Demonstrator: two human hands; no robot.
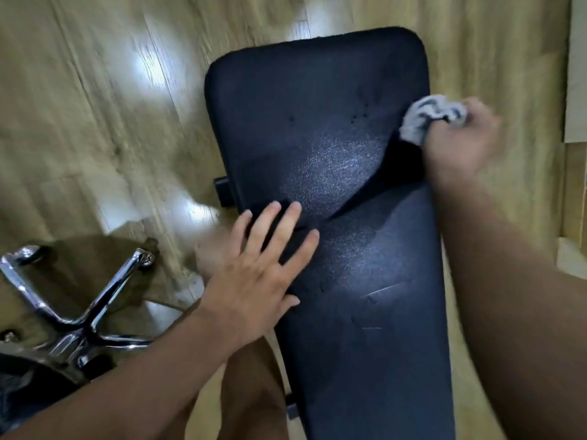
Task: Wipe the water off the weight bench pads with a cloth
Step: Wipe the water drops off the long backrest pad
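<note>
— Holding anything, that right grip [460, 144]?
— Yes, fingers curled round a bunched grey cloth [425, 117], at the right edge of the far pad [301, 106], blurred.
— And the left grip [254, 274]?
— Flat, fingers straight, pressing where the far pad meets the near pad [381, 312]. A chrome chair base [79, 312] stands on the wooden floor [95, 122], left.

Black bench pads [317, 122], grey-and-white cloth [425, 117], chrome chair base [79, 325], light wood-grain floor [79, 106].

One head-worn wide-angle view looks steeply down, close over the bench pads [333, 173].
</note>
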